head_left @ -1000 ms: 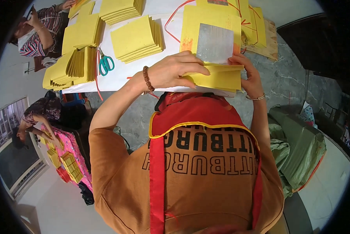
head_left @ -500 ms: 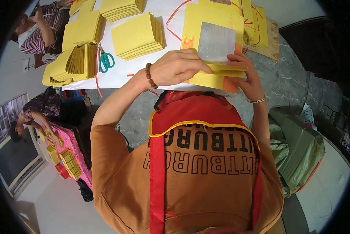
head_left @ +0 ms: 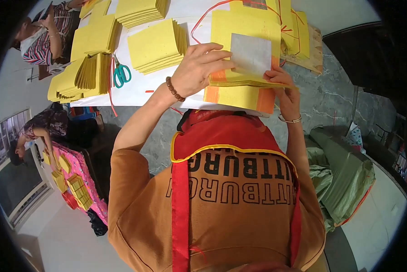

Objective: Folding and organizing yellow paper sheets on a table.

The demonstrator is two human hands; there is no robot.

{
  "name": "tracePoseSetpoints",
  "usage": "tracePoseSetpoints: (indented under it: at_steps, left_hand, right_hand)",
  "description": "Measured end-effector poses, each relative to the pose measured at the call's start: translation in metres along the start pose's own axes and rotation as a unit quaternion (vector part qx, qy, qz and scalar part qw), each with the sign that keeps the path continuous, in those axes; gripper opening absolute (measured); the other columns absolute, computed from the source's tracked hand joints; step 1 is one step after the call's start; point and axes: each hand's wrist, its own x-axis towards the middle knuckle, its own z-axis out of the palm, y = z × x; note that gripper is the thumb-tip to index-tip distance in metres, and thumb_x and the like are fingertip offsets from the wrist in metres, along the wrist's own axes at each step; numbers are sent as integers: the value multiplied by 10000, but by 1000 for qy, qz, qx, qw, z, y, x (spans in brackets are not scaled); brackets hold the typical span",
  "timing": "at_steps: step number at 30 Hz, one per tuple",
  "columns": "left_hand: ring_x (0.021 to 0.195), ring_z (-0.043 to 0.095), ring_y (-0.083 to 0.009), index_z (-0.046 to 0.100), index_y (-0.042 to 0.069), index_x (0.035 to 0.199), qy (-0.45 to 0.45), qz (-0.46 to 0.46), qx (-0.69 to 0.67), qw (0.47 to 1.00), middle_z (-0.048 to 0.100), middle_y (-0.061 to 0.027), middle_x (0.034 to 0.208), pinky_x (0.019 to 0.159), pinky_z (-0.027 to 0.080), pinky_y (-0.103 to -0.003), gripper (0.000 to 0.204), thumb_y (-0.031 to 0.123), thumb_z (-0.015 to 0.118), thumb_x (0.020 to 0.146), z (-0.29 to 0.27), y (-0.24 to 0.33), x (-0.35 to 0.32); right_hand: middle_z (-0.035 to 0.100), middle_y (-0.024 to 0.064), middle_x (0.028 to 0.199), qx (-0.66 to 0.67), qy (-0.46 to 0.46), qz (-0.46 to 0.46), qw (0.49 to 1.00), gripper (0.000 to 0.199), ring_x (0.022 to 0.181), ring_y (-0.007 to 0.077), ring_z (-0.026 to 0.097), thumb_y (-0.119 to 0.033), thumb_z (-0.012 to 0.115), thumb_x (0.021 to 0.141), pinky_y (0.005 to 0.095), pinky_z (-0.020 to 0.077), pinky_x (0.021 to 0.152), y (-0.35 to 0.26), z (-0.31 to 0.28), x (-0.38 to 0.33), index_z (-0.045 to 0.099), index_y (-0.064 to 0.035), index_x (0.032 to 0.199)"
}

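Left hand point(head_left: 199, 68): palm down, fingers spread on yellow paper stack point(head_left: 244, 50) with silver foil square point(head_left: 251, 53) | Right hand point(head_left: 282, 86): grips stack's right near edge, thumb on top | Stack: overhangs white table point(head_left: 135, 88) edge | Green-handled scissors point(head_left: 121, 72): left, beside fanned yellow sheets point(head_left: 74, 79) | Red string point(head_left: 203, 18): loops behind stack

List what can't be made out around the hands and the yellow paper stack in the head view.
- Right hand: fingertips hidden under the yellow paper stack.
- Left hand: palm faces down, contact unseen.
- Stack's far edge: cut by the top rim.
- Scissors: blades partly hidden under neighbouring sheets.
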Motion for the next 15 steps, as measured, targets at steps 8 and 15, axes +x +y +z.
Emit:
tracePoseSetpoints:
  at_steps: [8, 15]
  left_hand:
    - [828, 539, -186, 626, 155, 1017, -3, 75, -21, 997, 609, -33, 966, 670, 433, -275, 324, 33, 562, 724, -13, 33, -27]
    - [742, 582, -265, 624, 42, 934, 18, -86, -129, 988, 623, -96, 817, 642, 474, -343, 202, 162, 614, 772, -7, 35, -26]
  right_hand:
    - [614, 79, 1046, -157, -80, -116, 978, 256, 1036, 265, 552, -153, 689, 701, 368, 391, 872, -55, -2, -9, 623, -105, 944]
    - [638, 59, 986, -150, -81, 24, 985, 231, 907, 203, 607, -108, 655, 759, 345, 439, 792, -46, 3, -15, 617, -85, 985]
